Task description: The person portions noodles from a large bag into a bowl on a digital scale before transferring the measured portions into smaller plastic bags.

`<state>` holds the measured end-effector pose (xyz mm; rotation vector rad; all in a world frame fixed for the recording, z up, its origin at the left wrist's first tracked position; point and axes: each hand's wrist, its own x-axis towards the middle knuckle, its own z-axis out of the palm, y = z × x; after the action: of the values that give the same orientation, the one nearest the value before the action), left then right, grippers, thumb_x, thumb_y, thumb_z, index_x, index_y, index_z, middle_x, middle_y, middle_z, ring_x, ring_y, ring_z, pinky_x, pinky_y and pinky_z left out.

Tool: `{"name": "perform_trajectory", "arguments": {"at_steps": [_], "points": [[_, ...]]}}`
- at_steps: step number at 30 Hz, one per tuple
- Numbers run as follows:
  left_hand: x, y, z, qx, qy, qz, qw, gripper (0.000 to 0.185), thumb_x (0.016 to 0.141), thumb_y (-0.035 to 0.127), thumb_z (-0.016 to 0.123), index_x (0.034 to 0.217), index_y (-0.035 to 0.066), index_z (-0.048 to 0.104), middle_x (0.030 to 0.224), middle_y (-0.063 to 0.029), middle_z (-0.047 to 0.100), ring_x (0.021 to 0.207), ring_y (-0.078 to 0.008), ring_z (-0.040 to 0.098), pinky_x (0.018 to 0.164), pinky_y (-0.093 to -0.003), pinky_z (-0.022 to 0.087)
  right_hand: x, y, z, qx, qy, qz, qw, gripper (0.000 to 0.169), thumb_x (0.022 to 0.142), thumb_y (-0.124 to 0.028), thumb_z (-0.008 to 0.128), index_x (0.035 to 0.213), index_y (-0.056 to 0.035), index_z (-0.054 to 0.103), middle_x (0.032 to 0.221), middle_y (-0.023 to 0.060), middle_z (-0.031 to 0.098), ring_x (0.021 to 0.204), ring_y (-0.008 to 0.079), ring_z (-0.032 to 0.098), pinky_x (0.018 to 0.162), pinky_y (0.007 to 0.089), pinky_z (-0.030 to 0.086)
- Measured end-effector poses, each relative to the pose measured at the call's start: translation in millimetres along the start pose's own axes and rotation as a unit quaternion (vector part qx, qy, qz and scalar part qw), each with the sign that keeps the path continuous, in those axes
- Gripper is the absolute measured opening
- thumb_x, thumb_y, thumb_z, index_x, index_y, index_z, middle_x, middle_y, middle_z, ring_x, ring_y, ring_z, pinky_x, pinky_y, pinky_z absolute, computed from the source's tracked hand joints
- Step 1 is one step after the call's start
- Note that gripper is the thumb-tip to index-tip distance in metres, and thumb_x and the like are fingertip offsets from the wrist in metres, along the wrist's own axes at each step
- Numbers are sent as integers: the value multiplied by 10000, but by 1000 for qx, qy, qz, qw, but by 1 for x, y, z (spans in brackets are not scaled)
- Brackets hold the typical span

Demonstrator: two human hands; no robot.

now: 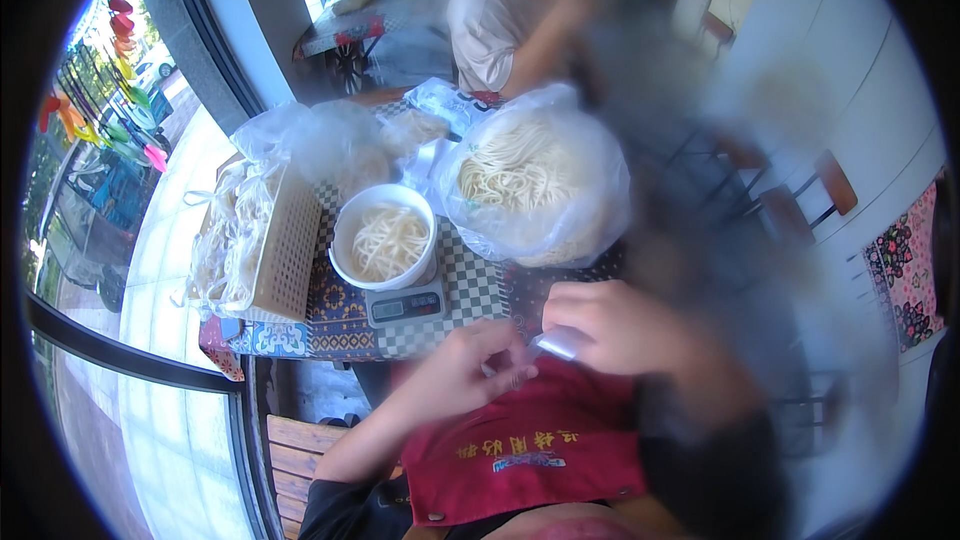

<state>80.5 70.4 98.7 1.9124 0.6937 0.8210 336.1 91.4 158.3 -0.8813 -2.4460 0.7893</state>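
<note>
My right hand [600, 326] is closed around a piece of clear plastic film or bag [559, 343] just above my red apron. Beside it, my left hand [480, 364] has thumb and fingers bent at the plastic's edge; whether they pinch it is unclear. Beyond my left hand, a white bowl [341, 244] holding pale noodles [388, 241] rests on a digital kitchen scale [407, 306]. To its right stands a large open plastic bag [600, 217] full of noodles [517, 165].
At the left, a perforated plastic basket [289, 247] holds several bagged portions. More plastic bags [450, 105] lie at the table's far side. A person [487, 30] sits beyond the table. Wooden chairs [787, 214] stand at the right, and a window frame [135, 360] runs along the left.
</note>
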Motion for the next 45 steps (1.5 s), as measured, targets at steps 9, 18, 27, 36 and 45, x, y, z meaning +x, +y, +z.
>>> {"name": "perform_trajectory", "arguments": {"at_steps": [9, 18, 27, 36, 45], "points": [[-1, 6, -2, -89, -19, -84, 992, 327, 907, -31, 803, 845, 54, 493, 869, -18, 631, 836, -146, 649, 734, -311, 515, -2, 19, 13, 84, 8, 12, 996, 72, 946, -49, 701, 985, -15, 651, 894, 160, 707, 846, 353, 733, 742, 418, 546], [-10, -5, 4, -244, -4, -143, 959, 364, 943, -103, 748, 1135, 63, 487, 1085, -50, 618, 991, -130, 666, 795, -291, 598, -8, 39, 20, 129, 24, 1, 991, 50, 948, -36, 698, 970, -18, 657, 902, 134, 715, 839, 328, 734, 743, 403, 544], [-10, -10, 5, -214, -18, -174, 961, 343, 952, -83, 751, 1153, 50, 507, 1046, -43, 661, 958, -123, 688, 774, -286, 582, -5, 34, 12, 122, 11, 10, 992, 60, 959, -68, 695, 962, -22, 657, 878, 138, 709, 827, 338, 727, 732, 415, 538], [-9, -5, 1, -220, -54, -234, 946, 175, 1019, 79, 759, 997, 37, 591, 768, 11, 628, 710, -41, 588, 631, -242, 487, 2, 33, 12, 88, 6, -20, 996, 60, 957, -70, 696, 962, -22, 661, 878, 142, 708, 808, 345, 718, 722, 427, 537], [-18, -18, 1, -158, -20, -159, 974, 366, 987, 32, 761, 820, 68, 436, 739, 3, 608, 669, -92, 570, 629, -257, 458, 14, 31, 20, 87, -26, -24, 996, 74, 936, -48, 722, 995, -54, 677, 917, 135, 716, 831, 353, 717, 725, 424, 541]]}}
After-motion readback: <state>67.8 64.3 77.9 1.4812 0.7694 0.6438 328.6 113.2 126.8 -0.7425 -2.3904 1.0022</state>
